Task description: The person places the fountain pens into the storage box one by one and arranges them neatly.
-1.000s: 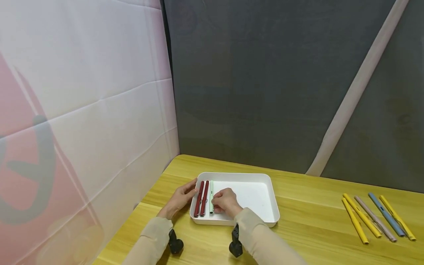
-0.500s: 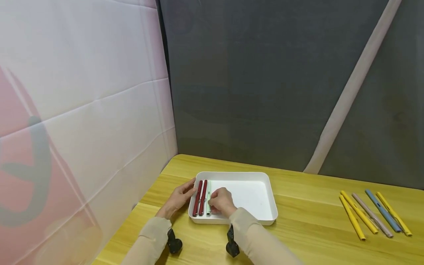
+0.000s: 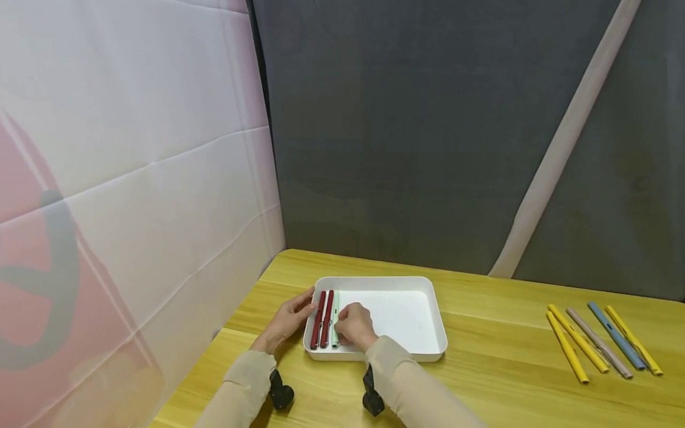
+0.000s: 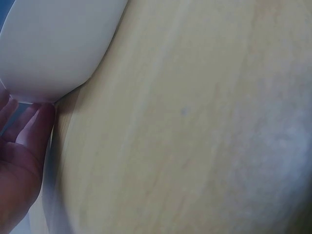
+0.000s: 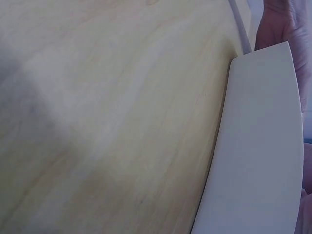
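In the head view a white tray [image 3: 396, 356] holds two dark red pens [image 3: 318, 321] side by side at its left end. A light green pen [image 3: 335, 333] lies parallel to them, just to their right. My right hand [image 3: 355, 324] pinches this green pen by its right side, fingertips low inside the tray. Against the tray's left wall rests my left hand [image 3: 287, 322], its thumb near the rim. The left wrist view shows the fingers [image 4: 36, 129] touching the outer wall. In the right wrist view the tray's front wall [image 5: 253, 146] hides most of the right hand's work.
On the wooden table [image 3: 497, 333], well to the right, lie several pens: yellow [image 3: 567, 348], mauve [image 3: 599, 343] and blue [image 3: 616, 336]. A pale cloth wall [image 3: 160, 178] borders the left side, and a dark grey panel [image 3: 401, 148] stands behind.
The green pen has slid slightly left, closer to the red pens, with my right hand moving along. My left hand stays at the tray's side. The head view has shifted a little.
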`<state>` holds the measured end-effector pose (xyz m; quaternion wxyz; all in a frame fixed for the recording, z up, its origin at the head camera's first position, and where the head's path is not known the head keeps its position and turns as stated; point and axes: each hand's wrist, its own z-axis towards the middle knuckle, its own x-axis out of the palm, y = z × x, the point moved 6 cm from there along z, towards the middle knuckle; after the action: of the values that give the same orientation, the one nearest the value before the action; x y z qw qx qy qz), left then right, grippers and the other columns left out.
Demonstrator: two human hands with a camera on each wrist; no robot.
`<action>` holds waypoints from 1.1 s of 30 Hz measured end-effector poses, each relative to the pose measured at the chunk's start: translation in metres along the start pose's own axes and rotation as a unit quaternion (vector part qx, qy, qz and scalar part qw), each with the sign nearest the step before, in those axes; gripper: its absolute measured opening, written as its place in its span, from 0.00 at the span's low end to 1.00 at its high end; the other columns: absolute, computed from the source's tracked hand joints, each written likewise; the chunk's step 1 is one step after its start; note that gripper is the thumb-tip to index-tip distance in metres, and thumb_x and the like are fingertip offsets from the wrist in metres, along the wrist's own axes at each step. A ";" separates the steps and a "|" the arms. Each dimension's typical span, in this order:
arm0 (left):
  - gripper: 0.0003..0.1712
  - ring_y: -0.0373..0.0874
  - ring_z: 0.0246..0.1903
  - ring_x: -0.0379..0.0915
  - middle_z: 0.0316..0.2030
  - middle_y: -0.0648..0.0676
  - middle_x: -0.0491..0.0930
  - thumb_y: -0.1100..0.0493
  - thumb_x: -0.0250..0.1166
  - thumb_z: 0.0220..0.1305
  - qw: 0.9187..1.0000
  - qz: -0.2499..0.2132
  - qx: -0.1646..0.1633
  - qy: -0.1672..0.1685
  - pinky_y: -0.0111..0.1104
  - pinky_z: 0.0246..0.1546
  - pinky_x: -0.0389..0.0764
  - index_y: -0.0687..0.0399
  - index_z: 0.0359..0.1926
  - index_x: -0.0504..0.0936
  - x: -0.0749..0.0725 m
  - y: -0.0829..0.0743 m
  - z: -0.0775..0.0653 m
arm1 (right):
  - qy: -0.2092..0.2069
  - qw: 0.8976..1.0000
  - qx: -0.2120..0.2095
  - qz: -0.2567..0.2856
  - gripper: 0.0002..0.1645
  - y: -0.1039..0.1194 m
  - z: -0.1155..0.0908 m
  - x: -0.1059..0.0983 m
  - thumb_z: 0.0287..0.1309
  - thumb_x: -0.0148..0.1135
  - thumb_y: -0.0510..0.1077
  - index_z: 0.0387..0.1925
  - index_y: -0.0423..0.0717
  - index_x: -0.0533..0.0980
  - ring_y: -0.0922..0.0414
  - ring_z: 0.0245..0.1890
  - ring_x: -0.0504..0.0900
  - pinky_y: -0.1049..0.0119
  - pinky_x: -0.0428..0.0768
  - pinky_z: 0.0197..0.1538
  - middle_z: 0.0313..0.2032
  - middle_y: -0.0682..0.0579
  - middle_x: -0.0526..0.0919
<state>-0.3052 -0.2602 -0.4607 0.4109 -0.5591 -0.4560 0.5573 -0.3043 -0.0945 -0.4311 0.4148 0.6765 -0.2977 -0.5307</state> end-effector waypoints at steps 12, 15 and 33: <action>0.30 0.58 0.66 0.56 0.67 0.65 0.60 0.63 0.53 0.69 1.000 -0.005 0.001 0.005 0.49 0.65 0.61 0.58 0.70 0.59 0.000 -0.001 -0.001 | -0.002 1.000 -0.006 -0.027 0.06 0.000 0.001 0.002 0.45 0.61 0.28 0.30 0.33 0.75 0.61 0.15 0.73 0.73 0.75 0.16 0.22 0.48 0.75; 0.30 0.58 0.66 0.57 0.67 0.64 0.60 0.62 0.53 0.69 1.000 -0.005 0.002 0.007 0.48 0.64 0.62 0.58 0.70 0.59 0.000 -0.001 0.000 | -0.001 1.000 -0.007 -0.029 0.08 -0.001 0.002 0.002 0.46 0.61 0.29 0.33 0.32 0.75 0.62 0.14 0.73 0.74 0.74 0.16 0.21 0.49 0.75; 0.30 0.58 0.64 0.60 0.66 0.66 0.61 0.63 0.53 0.69 1.000 -0.007 0.013 0.013 0.44 0.63 0.66 0.60 0.70 0.58 0.000 0.000 0.001 | 0.008 1.000 -0.007 -0.016 0.11 -0.005 0.004 0.001 0.48 0.62 0.30 0.37 0.32 0.74 0.63 0.11 0.71 0.72 0.75 0.14 0.13 0.52 0.74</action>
<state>-0.3061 -0.2601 -0.4607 0.4280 -0.5578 -0.4474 0.5527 -0.3079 -0.0941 -0.4366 0.4133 0.6827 -0.2802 -0.5334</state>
